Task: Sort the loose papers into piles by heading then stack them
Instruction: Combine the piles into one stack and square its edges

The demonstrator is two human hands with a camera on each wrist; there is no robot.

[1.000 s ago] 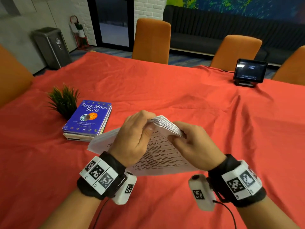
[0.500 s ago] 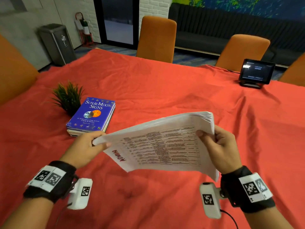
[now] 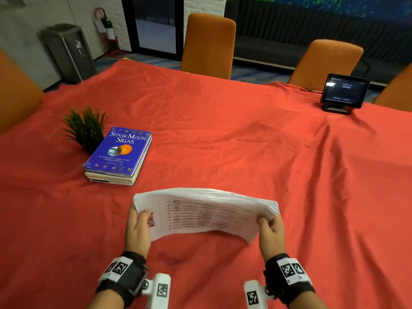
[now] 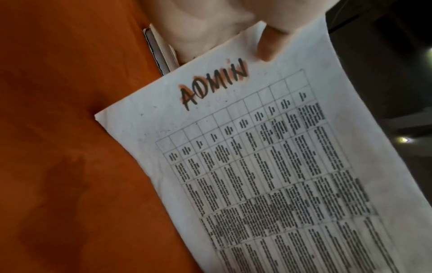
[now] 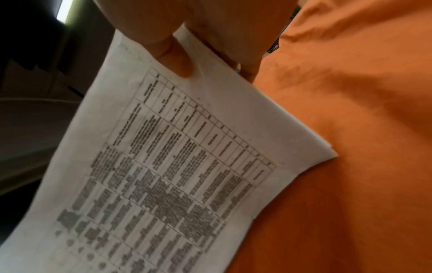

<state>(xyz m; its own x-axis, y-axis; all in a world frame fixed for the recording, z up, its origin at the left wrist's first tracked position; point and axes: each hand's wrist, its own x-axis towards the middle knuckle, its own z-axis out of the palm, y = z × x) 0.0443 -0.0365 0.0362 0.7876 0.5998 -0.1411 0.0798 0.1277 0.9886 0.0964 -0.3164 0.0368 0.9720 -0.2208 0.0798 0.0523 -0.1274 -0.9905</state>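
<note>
The sheaf of papers [image 3: 205, 214] hung in the air just above the near part of the counter [image 3: 245, 152], directly ahead of the person and spanning the gap between both hands. Its long axis ran left to right, so neither hand was nearer: each held one short end. The sheaf sagged a little in the middle and tilted its printed face toward the person.

The left hand [image 3: 137, 228] pinched the left end, its thumb [image 4: 268, 47] lying on the top sheet right beside the handwritten heading ADMIN [image 4: 214, 84]. The right hand [image 3: 270, 233] pinched the opposite end, thumb [image 5: 174, 57] on top and the other fingers underneath. At that end several sheet corners showed, slightly fanned.

Sorting likely turned on reading each heading at the left end, so the left hand sat where the sheets would have to be parted.

Only the top sheet's heading could be read; the sheets under it were covered, and their number could not be judged. The table's small print was too blurred to make out. Well apart on the far left lay a blue book [image 3: 119, 150] on other books, beside a small plant [image 3: 85, 126].
</note>
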